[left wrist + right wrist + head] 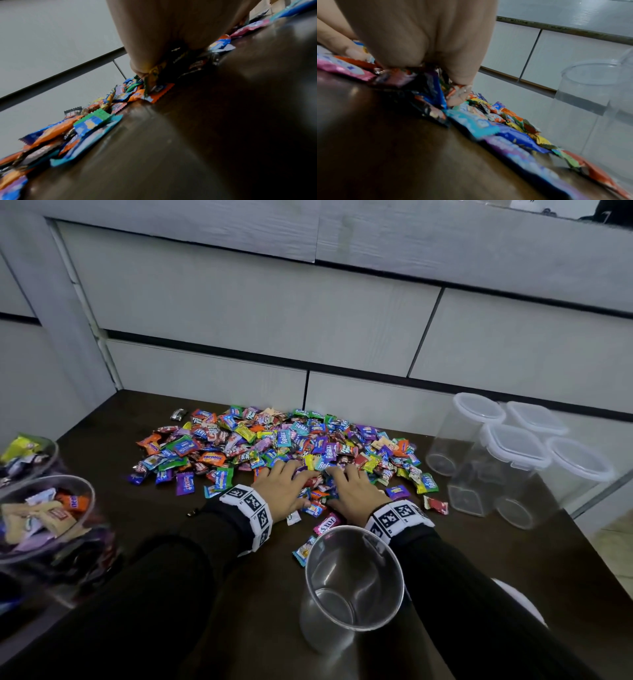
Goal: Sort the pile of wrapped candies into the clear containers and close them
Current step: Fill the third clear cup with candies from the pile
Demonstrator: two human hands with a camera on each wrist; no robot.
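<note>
Candy pile (274, 443) covers the dark table (239, 611); left hand (282, 491) and right hand (352, 491) press flat into it, fingers seemingly spread, beside an open container (352, 583).

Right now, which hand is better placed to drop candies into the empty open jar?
Right. The right hand lies on the candy pile just behind the open jar; the left hand sits farther left.

Both hands (284, 491) palm-down, fingers spread
</note>
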